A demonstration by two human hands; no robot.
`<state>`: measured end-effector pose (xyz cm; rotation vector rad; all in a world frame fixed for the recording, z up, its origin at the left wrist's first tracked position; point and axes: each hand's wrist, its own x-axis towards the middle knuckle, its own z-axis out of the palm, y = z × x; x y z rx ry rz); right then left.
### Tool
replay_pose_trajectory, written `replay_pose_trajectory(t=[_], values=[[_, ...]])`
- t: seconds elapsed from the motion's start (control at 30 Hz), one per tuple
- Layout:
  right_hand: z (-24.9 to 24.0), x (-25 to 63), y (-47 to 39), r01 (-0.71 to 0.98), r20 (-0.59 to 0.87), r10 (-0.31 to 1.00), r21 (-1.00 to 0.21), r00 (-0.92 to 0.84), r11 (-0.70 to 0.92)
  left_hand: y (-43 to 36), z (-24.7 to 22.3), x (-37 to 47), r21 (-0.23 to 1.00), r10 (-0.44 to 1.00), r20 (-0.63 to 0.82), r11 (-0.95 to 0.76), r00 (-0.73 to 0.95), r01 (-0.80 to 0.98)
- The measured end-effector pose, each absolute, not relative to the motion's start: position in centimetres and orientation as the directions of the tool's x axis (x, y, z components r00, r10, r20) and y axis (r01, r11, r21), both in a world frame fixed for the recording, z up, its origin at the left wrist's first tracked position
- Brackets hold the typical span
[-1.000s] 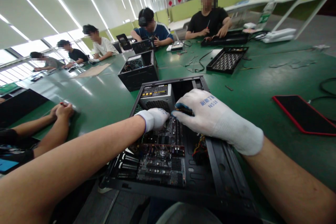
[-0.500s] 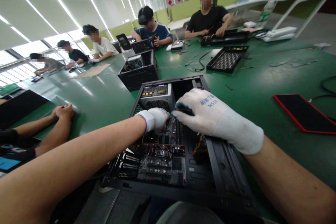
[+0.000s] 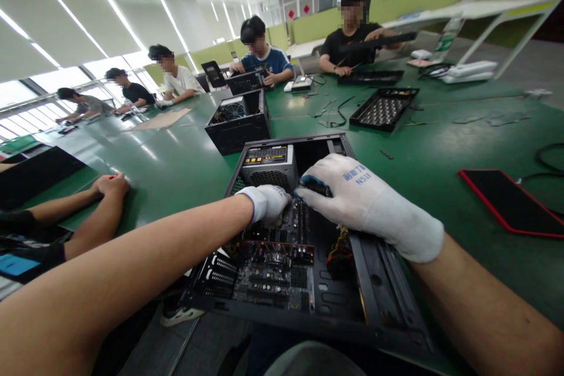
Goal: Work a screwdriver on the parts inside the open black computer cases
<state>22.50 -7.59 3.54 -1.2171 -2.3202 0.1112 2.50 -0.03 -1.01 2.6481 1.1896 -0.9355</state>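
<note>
An open black computer case (image 3: pixel 326 320) lies in front of me, with a grey power supply (image 3: pixel 269 165) at its back left and a dark motherboard (image 3: pixel 275 279) inside. My left hand (image 3: pixel 269 202), in a white glove, reaches in over the board just below the power supply; its fingertips are hidden. My right hand (image 3: pixel 339 188), in a white glove with blue on the fingers, is closed round a small dark object (image 3: pixel 321 187), which I cannot make out, at the upper part of the board. Coloured cables (image 3: pixel 340 247) lie to the right inside the case.
A second black case (image 3: pixel 240 123) and a black perforated tray (image 3: pixel 383 108) stand beyond on the green table (image 3: pixel 176 170). A red-edged black panel (image 3: pixel 513 200) lies right. Another person's hands (image 3: pixel 110 185) are at left; several people work across the table.
The view has shifted slightly, so most things sit a little lower and farther right. The person across at the right has raised a long black part. My hands keep nearly the same pose.
</note>
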Motion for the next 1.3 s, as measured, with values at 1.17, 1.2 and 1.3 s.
replay_pose_trajectory(t=[1.17,1.2,1.3], values=[[3.7,22.9,-8.1,0.729,0.391,0.803,-0.358,-0.45,0.583,0.7,-0.6,2.9,-0.207,0.654,-0.611,-0.676,0.447,0.707],[3.7,22.9,-8.1,0.729,0.392,0.804,-0.361,-0.447,0.581,0.7,-0.6,3.0,-0.21,0.652,-0.614,-0.678,0.445,0.704],[3.7,22.9,-8.2,0.726,0.396,0.806,-0.37,-0.441,0.579,1.0,-0.6,3.1,-0.206,0.642,-0.621,-0.687,0.449,0.697]])
